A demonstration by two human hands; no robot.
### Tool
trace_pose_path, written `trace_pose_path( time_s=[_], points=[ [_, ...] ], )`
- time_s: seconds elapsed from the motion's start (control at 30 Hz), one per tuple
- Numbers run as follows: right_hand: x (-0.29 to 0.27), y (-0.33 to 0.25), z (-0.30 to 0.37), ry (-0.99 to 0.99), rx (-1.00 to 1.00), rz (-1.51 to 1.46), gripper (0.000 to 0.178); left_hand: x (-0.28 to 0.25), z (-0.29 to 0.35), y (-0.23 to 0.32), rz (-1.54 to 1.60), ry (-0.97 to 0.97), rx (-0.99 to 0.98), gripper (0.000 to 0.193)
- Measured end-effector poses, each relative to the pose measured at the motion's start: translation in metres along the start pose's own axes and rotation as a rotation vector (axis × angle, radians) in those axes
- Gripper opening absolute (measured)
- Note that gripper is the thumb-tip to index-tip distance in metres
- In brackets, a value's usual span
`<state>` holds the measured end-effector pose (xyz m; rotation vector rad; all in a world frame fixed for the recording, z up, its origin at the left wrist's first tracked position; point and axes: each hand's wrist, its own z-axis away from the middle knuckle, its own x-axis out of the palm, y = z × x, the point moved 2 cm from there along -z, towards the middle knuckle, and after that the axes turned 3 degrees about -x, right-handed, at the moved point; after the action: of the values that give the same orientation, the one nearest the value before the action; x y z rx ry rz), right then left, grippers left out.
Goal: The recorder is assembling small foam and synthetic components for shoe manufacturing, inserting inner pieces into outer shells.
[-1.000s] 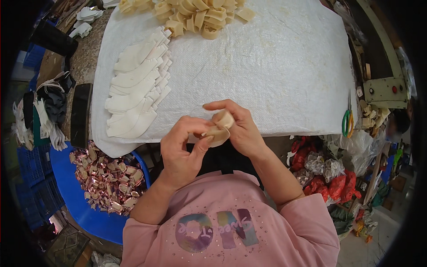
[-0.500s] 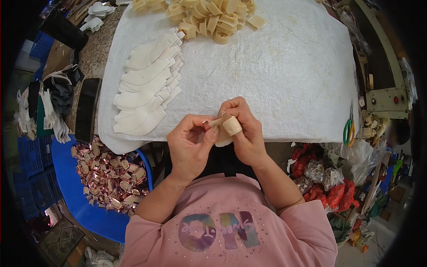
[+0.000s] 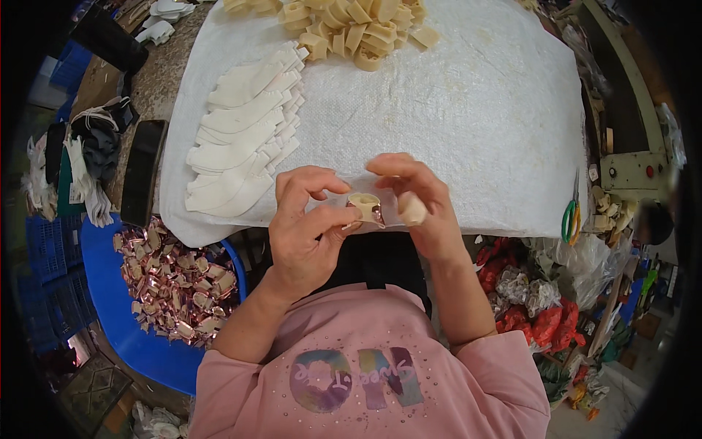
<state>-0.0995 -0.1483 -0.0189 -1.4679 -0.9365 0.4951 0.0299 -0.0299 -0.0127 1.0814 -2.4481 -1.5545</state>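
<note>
Left hand (image 3: 311,227) pinching cream strip (image 3: 363,204), right hand (image 3: 413,194) gripping its rolled end; best kept taut over counter (image 3: 475,110).

A single head-worn fisheye view looks steeply down from above the person's chest, facing forward over the tabletop (image 3: 504,139). The near hands sit close below the lens at centre; the far tabletop edge curves along the top, the surroundings bending toward the dark rim.
</note>
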Motion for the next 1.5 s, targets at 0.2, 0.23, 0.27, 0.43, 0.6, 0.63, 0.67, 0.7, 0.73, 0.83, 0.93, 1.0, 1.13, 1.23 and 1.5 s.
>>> trace_pose_path(
  time_s=[0.2,0.23,0.27,0.43,0.6,0.63,0.67,0.7,0.73,0.83,0.93,1.0,1.13,1.23,1.5],
  points=[
    [0.000,-0.009,-0.002,-0.086,0.156,0.061,0.044,-0.002,0.008,-0.002,0.179,-0.081,-0.064,0.022],
    [-0.001,-0.007,-0.005,-0.081,-0.013,0.208,0.045,-0.004,0.009,-0.004,0.323,-0.148,-0.198,0.026],
    [-0.002,-0.006,-0.005,-0.076,-0.181,0.354,0.046,-0.003,0.009,-0.004,0.325,-0.155,-0.197,0.026],
    [0.012,-0.008,0.004,-0.081,-0.349,0.370,0.047,0.015,0.008,-0.003,0.691,-0.302,-0.603,0.056],
    [0.017,-0.009,0.010,-0.086,-0.407,0.685,0.041,0.021,0.015,0.003,0.708,-0.208,-0.645,0.047],
    [0.018,-0.003,0.014,-0.036,-0.398,0.666,0.037,0.021,0.019,0.002,0.693,-0.203,-0.638,0.044],
    [0.019,-0.002,0.015,-0.032,-0.397,0.666,0.037,0.021,0.019,0.003,0.693,-0.208,-0.638,0.044],
    [0.018,0.001,0.017,-0.016,-0.265,0.530,0.032,0.023,0.018,0.007,0.760,-0.203,-0.647,0.050],
    [0.018,0.004,0.017,-0.002,-0.134,0.393,0.027,0.024,0.017,0.009,0.828,-0.197,-0.656,0.055],
    [0.019,-0.001,0.004,-0.101,0.296,-0.121,0.018,0.029,0.015,0.013,0.879,-0.137,-0.561,0.070],
    [0.021,0.001,-0.002,-0.188,0.437,-0.202,0.017,0.032,0.012,0.019,0.727,-0.117,-0.542,0.080],
    [0.024,-0.001,0.002,-0.193,0.334,-0.222,0.019,0.034,0.013,0.020,0.662,-0.078,-0.503,0.077],
    [0.028,0.001,0.009,-0.212,0.337,-0.124,0.018,0.033,0.017,0.021,0.557,-0.093,-0.454,0.066],
    [0.033,0.014,0.015,-0.143,0.056,0.123,0.025,0.032,0.015,0.020,0.443,-0.038,-0.454,0.063],
    [0.045,0.019,0.018,-0.028,-0.061,-0.147,0.031,0.032,0.009,0.012,0.545,0.123,-0.497,0.045]
  ],
)
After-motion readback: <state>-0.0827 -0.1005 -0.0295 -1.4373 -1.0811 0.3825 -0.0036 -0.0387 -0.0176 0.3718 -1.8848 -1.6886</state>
